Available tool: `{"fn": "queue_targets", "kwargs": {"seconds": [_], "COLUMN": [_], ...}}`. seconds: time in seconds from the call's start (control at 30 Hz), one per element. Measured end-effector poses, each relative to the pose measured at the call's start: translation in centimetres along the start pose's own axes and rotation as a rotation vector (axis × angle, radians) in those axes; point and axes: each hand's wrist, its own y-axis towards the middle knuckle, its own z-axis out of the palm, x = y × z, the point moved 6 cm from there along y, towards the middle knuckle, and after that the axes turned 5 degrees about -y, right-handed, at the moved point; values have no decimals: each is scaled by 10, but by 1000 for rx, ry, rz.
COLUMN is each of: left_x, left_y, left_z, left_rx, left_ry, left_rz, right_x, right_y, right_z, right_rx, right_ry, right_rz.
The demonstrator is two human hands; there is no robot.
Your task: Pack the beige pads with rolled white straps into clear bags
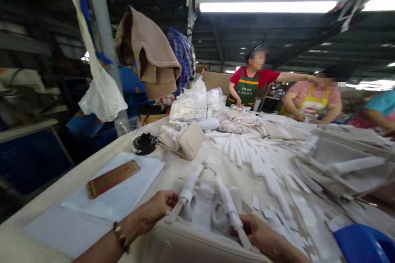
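Strip lights (267,7) blaze over a busy workshop, and the cream worktable (177,168) runs away beyond your hands; far ahead of your right hand, a person in a green apron (247,90) stretches an arm toward a person in a yellow apron (316,100); now down to your own work!

Your left hand (162,205) is drawn narrow, thumb and fingers pinched at the foot of one leg of the handle (226,201); your right hand (259,230) curls in at the foot of the other leg, some of its fingers hidden behind the strap; the pale bag (200,246) sits below and between both hands, handle up, with clear and white wrapping (202,205) showing between the legs.

So how far along? Both legs wear white covering over much of their length, so that part looks done; the lowest ends by your fingers are bare, and the arch ahead of them is uncovered too; whether those parts need covering, you can't tell from here, so the handle looks well advanced rather than surely finished.

Plenty waits around you: loose white strips (237,152) fan out ahead of your right hand; more beige bags (354,164) pile up beyond it to the right; a phone (114,178) lies on pale sheets (145,172) to the left of your left hand, with black tape (144,144) farther ahead.
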Motion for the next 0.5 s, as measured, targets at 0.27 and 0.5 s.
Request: {"fn": "queue_targets", "kwargs": {"seconds": [0.27, 0.5], "left_x": [20, 24], "left_y": [-9, -31], "left_z": [-37, -48], "left_rx": [-339, -387], "left_ry": [-348, -634], "left_rz": [117, 162], "right_x": [3, -5], "right_y": [-5, -2], "right_z": [3, 8], "right_rx": [21, 61], "right_ry": [-26, 7], "right_rz": [71, 143]}}
